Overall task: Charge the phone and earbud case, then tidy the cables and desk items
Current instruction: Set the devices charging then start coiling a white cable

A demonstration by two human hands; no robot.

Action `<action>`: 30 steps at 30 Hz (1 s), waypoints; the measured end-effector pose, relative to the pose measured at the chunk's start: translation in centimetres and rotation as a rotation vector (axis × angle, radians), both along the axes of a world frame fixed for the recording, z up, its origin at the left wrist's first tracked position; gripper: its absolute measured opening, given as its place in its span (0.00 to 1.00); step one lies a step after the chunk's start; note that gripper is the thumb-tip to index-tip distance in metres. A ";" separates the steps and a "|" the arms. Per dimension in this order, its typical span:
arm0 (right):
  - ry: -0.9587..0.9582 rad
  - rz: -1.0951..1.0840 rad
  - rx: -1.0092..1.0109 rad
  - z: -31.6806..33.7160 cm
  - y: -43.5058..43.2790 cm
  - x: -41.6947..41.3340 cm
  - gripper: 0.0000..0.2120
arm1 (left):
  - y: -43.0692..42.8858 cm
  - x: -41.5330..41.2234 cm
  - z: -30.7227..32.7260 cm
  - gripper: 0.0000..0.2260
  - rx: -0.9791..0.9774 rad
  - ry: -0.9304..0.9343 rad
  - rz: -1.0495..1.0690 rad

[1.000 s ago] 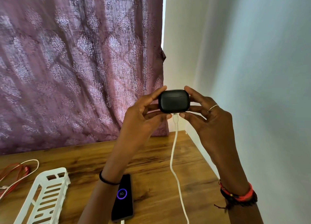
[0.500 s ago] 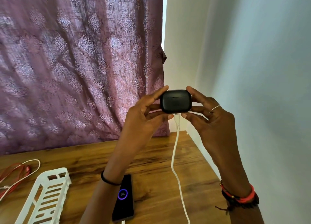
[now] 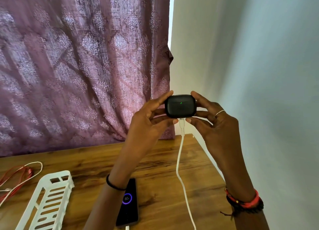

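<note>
Noted black earbud case (image 3: 180,107) held up in the air above the back of the wooden counter (image 3: 164,169), in front of the right edge of the purple curtain (image 3: 77,65). Gripped at its left end by left hand (image 3: 148,124) and at its right end by right hand (image 3: 217,126). Fingers (image 3: 162,98) of both curled round the case, over its top and under its base. Recorded small green light (image 3: 180,103) lit on the case's front face. Found white cable (image 3: 179,160) plugged into the case's underside, hanging to the counter and running toward the near edge. Located phone (image 3: 128,202) flat on the counter below the left wrist, screen up, showing a purple ring and 80%. Logged white slotted rack (image 3: 50,200) left of phone, apart from it. Logged red cable (image 3: 15,178) and thin white loop (image 3: 34,167) at far left. Seen thin ring (image 3: 219,112) on right hand, red and black bands (image 3: 245,202) at right wrist, black band (image 3: 114,185) at left wrist.
</note>
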State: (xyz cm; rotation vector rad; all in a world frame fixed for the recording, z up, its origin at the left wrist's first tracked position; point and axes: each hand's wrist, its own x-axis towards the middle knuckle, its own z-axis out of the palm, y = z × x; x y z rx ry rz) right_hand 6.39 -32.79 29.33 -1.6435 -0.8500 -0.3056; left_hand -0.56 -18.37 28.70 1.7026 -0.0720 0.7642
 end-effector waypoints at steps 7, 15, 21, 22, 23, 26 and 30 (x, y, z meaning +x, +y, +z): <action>0.050 0.008 -0.025 -1.0 0.5 0.5 0.27 | 0.6 0.7 -1.2 0.29 0.041 0.032 0.026; 0.162 0.023 -0.074 -4.8 2.0 2.5 0.29 | 1.9 2.4 -4.9 0.29 0.045 0.139 0.063; 0.257 0.013 -0.139 -8.5 3.2 4.3 0.26 | 2.7 3.8 -8.6 0.27 0.029 0.223 0.096; 0.265 0.010 -0.153 -9.1 3.4 4.5 0.25 | 2.9 4.0 -9.3 0.27 0.038 0.230 0.109; 0.273 0.010 -0.164 -9.8 3.5 4.7 0.25 | 3.1 4.3 -10.1 0.26 0.051 0.237 0.124; 0.279 -0.005 -0.183 -11.9 4.0 5.3 0.26 | 3.5 5.0 -12.4 0.24 0.082 0.272 0.156; 0.364 0.013 -0.228 -14.9 4.8 6.4 0.26 | 4.1 5.8 -15.5 0.24 0.112 0.359 0.198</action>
